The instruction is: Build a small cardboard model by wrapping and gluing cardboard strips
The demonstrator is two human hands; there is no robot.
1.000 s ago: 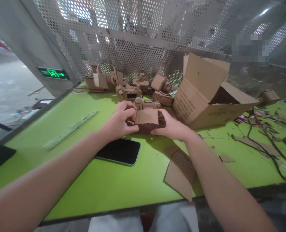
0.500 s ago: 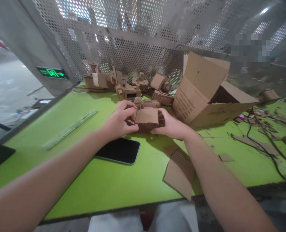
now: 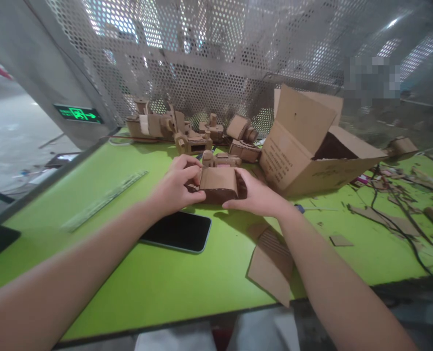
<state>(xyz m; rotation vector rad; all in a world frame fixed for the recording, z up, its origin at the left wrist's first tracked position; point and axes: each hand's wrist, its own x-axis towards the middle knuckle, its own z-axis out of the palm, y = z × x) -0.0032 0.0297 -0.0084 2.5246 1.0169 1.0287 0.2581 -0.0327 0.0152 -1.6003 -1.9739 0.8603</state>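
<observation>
A small box-like cardboard piece (image 3: 218, 179) with a bent top panel stands between my hands, just above or on the green table. My left hand (image 3: 176, 187) grips its left side, fingers curled behind and thumb at the front. On its right side, my right hand (image 3: 258, 195) is curved round it, with the thumb low along the front and the fingers partly hidden behind. Close behind it are more small cardboard parts (image 3: 225, 160). A black-screened phone (image 3: 179, 231) lies below my left hand.
A large open cardboard box (image 3: 300, 161) stands at the right. Several cardboard assemblies (image 3: 192, 139) line the perforated metal wall. A clear ruler (image 3: 106, 200) lies at left, a loose cardboard sheet (image 3: 269, 268) near the front edge, scraps and a black cable (image 3: 399, 229) at far right.
The view has shifted slightly. Both hands keep nearly the same place around the cardboard piece; my right thumb has slid a little lower and to the left along its front.
</observation>
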